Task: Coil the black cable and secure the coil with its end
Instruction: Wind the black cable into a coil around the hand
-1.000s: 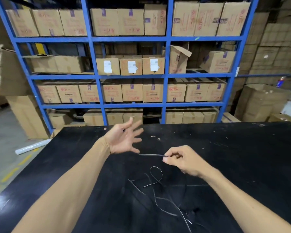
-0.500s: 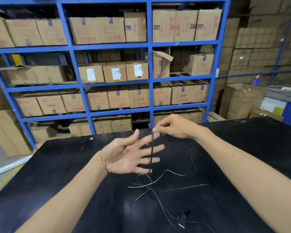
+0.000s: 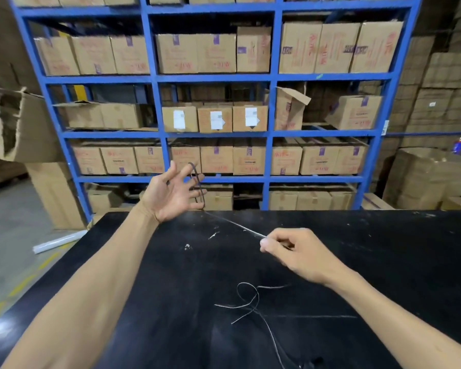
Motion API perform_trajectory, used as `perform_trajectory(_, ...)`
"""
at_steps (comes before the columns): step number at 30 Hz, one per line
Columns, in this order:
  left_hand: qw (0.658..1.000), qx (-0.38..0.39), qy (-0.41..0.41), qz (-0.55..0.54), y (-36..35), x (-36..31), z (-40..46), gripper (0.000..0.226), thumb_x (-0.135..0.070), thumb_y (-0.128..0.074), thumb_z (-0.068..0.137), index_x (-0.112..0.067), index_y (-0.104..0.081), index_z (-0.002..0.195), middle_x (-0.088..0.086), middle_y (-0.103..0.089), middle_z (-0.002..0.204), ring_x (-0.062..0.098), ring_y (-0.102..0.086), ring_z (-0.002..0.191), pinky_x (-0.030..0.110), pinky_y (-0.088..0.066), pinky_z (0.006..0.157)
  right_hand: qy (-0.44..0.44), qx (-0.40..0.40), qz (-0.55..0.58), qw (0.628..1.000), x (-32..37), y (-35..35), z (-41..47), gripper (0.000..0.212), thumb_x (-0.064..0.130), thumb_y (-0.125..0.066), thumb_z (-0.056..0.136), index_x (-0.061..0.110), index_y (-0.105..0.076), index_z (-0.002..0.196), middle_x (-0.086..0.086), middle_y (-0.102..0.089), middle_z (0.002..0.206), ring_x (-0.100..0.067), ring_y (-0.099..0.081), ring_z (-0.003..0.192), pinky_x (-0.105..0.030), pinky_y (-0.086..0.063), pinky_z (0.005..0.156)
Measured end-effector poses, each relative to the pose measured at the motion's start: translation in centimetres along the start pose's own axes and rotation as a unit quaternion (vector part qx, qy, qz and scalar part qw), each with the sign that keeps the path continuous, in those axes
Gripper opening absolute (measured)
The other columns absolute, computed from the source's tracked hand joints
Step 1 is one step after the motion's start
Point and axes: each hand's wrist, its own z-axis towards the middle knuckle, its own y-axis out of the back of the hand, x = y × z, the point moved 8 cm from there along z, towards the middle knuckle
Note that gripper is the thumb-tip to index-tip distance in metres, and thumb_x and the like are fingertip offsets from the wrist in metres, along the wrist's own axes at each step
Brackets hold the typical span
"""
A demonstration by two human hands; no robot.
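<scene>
Black cable (image 3: pixel 234 224) looped over the spread, open fingers of the raised left hand (image 3: pixel 171 194) at 11 o'clock, stretched taut down to the right hand (image 3: pixel 294 251) pinching it at 3 o'clock, slack curled on the black table (image 3: pixel 383 249) toward 6 o'clock, blue shelving (image 3: pixel 274 102) with cardboard boxes (image 3: pixel 216 118) at 12 o'clock.

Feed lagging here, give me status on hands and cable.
Left hand open, black cable looped over its fingers. Right hand pinching the strand taut. Slack loose on black table. Nothing in the way.
</scene>
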Motion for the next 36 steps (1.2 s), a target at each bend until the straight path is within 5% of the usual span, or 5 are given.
perform_trajectory(10,0.946,0.164,0.247,0.127,-7.5,12.3,-1.6,0.059,-0.062,-0.033,0.098,-0.036,-0.044,0.15,-0.002,-0.041,0.15,0.02,-0.047,0.12,0.043,-0.027,0.106,0.05,-0.117,-0.11,0.986,6.3,10.3,8.2,0.016,0.036,-0.068,0.098,0.025,-0.079,0.099,0.014,-0.075,0.091,0.003,-0.067,0.087,-0.02,-0.05,0.076)
perform_trajectory(19,0.952,0.283,0.119,0.01,-14.4,6.2,-3.4,0.06,-0.057,-0.037,0.101,-0.037,-0.029,0.157,0.009,-0.015,0.169,0.042,-0.009,0.153,0.059,-0.004,0.122,-0.058,-0.05,-0.039,0.996,-2.4,6.1,8.6,0.018,0.045,-0.066,0.098,0.037,-0.079,0.088,0.011,-0.071,0.068,-0.002,-0.056,0.056,-0.025,-0.045,0.06)
perform_trajectory(27,0.996,0.083,-0.04,0.001,-8.0,-0.8,0.9,0.057,-0.058,-0.027,0.104,-0.03,-0.044,0.15,0.017,-0.041,0.153,0.043,-0.026,0.145,0.066,-0.034,0.106,-0.054,-0.001,0.096,0.994,-1.7,-1.0,3.3,0.036,0.056,-0.051,0.099,0.031,-0.076,0.093,0.005,-0.057,0.056,-0.007,-0.044,0.045,-0.02,-0.038,0.044)
perform_trajectory(33,0.991,-0.035,0.052,0.119,-2.5,2.8,2.5,0.068,-0.064,-0.026,0.101,-0.035,-0.01,0.16,0.007,0.016,0.167,0.036,0.02,0.15,0.061,0.006,0.121,-0.034,0.016,0.035,0.999,3.5,4.4,3.2,0.027,0.048,-0.069,0.093,0.026,-0.077,0.079,0.008,-0.057,0.052,-0.005,-0.047,0.044,-0.017,-0.038,0.044)
perform_trajectory(36,0.972,0.022,0.132,0.193,-2.8,6.8,1.9,0.071,-0.065,-0.029,0.099,-0.03,-0.02,0.16,0.0,-0.02,0.168,0.029,-0.019,0.153,0.046,-0.015,0.122,-0.011,-0.031,-0.021,0.999,6.2,9.1,4.9,0.018,0.039,-0.074,0.093,0.03,-0.077,0.077,0.024,-0.067,0.058,0.01,-0.059,0.049,-0.014,-0.041,0.057)
